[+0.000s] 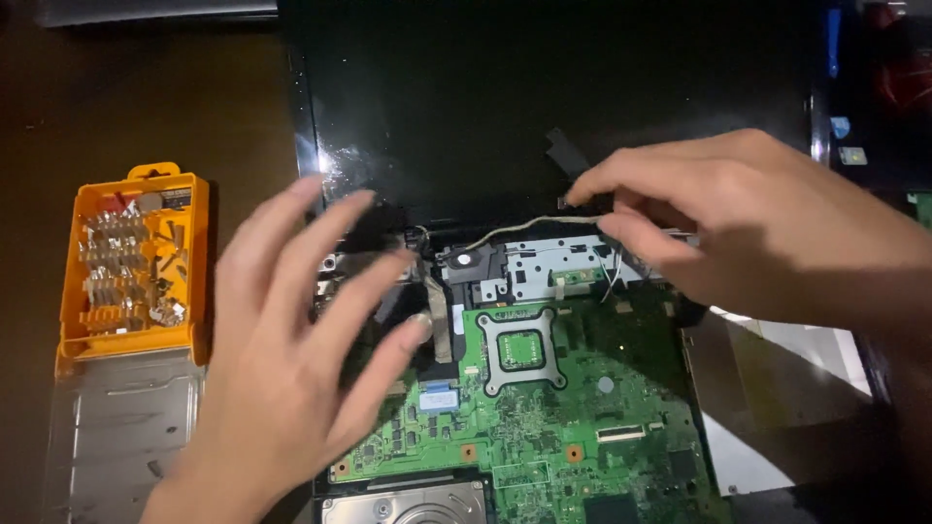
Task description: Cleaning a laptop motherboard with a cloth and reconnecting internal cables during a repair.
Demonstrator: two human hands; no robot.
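Right hand (767,228) of mine pinched the thin cable (529,227) between thumb and forefinger, just above the green circuit board (544,408) of the opened laptop. Left of it, my left hand (291,340) hovered with fingers spread wide, holding nothing, over the board's left edge. Further left, an orange bit case (131,262) lay on the tabletop (39,116).

two hands (291,359), one motherboard (544,417), one bit case (131,262)

Left hand (291,359) hovers with fingers spread; right hand (757,233) pinches thumb to forefinger.
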